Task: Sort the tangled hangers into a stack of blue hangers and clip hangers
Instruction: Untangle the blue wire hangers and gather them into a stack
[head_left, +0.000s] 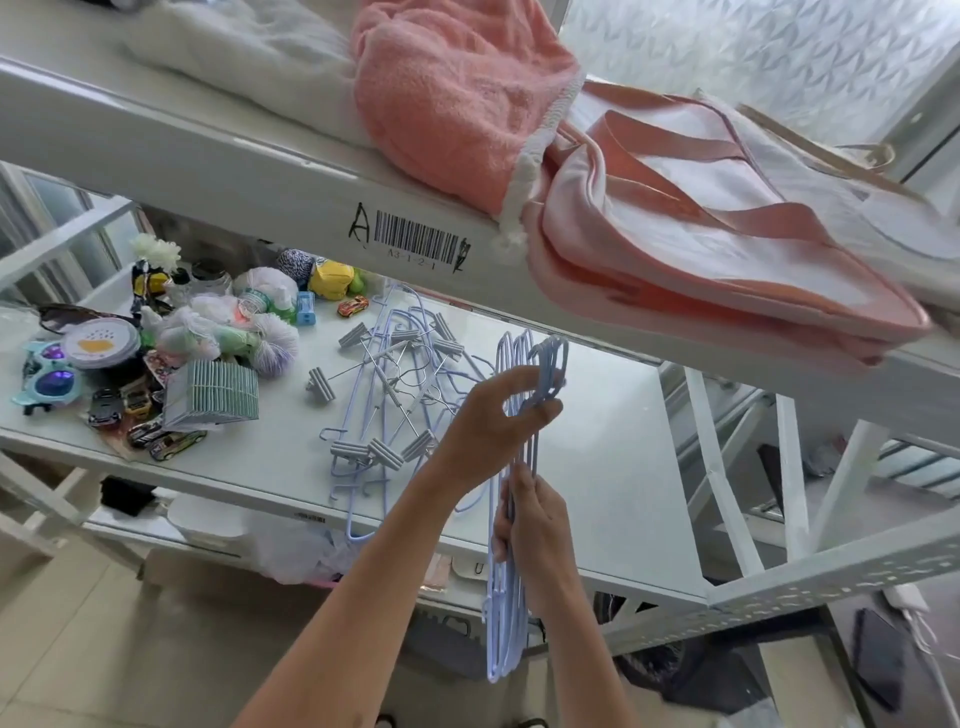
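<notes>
A bunch of several pale blue hangers (503, 644) hangs upright over the shelf's front edge, hooks up near the upper shelf. My left hand (493, 415) grips the bunch just below the hooks. My right hand (530, 525) pinches the same bunch lower down, along its side. To the left, on the white shelf (613, 467), lies a tangle of metal clip hangers (395, 395) with grey clips, mixed with a few more blue hangers (358, 478) that stick out past the shelf edge.
Toy cars, sunglasses, a round tin, a striped box (213, 395) and bagged items crowd the shelf's left end. The upper shelf (260, 182) overhangs closely, carrying a pink towel (457, 93) and a pink-trimmed bag (727, 234). Below are bags and floor tiles.
</notes>
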